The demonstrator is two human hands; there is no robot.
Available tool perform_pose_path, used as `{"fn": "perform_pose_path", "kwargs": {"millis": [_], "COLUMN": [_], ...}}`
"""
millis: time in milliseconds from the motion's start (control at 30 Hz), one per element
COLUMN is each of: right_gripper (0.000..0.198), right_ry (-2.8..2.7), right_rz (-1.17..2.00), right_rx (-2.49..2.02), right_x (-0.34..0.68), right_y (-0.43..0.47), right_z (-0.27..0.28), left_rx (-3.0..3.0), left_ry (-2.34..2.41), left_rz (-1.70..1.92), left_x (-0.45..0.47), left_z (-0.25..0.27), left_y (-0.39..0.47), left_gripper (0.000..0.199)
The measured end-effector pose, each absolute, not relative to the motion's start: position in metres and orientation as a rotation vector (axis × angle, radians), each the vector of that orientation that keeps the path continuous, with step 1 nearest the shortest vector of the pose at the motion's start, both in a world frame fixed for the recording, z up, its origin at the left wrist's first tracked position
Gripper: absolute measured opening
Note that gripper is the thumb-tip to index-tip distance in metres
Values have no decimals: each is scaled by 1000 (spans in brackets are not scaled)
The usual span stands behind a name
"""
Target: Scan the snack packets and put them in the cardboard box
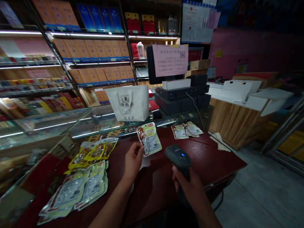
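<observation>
My right hand (188, 183) is wrapped round the handle of a black barcode scanner (177, 155), which has a blue light on top. The scanner's head points away from me, to the right of a sealed snack packet (149, 139). With closed fingers my left hand (133, 161) grips the lower left edge of that packet, its printed back facing up. Several similar packets (73, 188) lie in overlapping piles to the left of my left forearm. Behind them are yellow snack packets (97, 150). A smaller group of packets (186, 129) rests at the back right.
The dark red tabletop (204, 158) adjoins a glass display counter (92, 117). A white bag (129, 103) stands on the glass beside a black cash register (182, 95) with a pink sign (169, 60). Open boxes (35, 167) sit at the left; stocked shelves line the back.
</observation>
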State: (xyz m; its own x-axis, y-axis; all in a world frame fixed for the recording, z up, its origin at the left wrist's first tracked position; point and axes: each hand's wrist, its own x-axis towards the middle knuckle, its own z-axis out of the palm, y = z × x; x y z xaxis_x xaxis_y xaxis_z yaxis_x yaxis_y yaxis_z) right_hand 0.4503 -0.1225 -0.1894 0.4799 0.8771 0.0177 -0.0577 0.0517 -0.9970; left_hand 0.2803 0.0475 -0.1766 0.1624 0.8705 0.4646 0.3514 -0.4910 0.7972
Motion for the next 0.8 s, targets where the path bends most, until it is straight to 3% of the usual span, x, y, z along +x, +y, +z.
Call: {"fn": "perform_pose_path", "kwargs": {"millis": [433,800], "right_gripper": [46,53], "right_ry": [-1109,-1204], "right_rz": [996,1116], "right_rx": [-1153,-1154], "right_x": [412,395], "right_y": [-1,25], "right_z": [-155,-213], "left_rx": [1911,1789], "left_ry": [1405,1513], "left_rz": [1593,1676], "left_x": [208,193], "left_z": [-179,-189], "left_y": [87,95], "left_gripper": [18,19]}}
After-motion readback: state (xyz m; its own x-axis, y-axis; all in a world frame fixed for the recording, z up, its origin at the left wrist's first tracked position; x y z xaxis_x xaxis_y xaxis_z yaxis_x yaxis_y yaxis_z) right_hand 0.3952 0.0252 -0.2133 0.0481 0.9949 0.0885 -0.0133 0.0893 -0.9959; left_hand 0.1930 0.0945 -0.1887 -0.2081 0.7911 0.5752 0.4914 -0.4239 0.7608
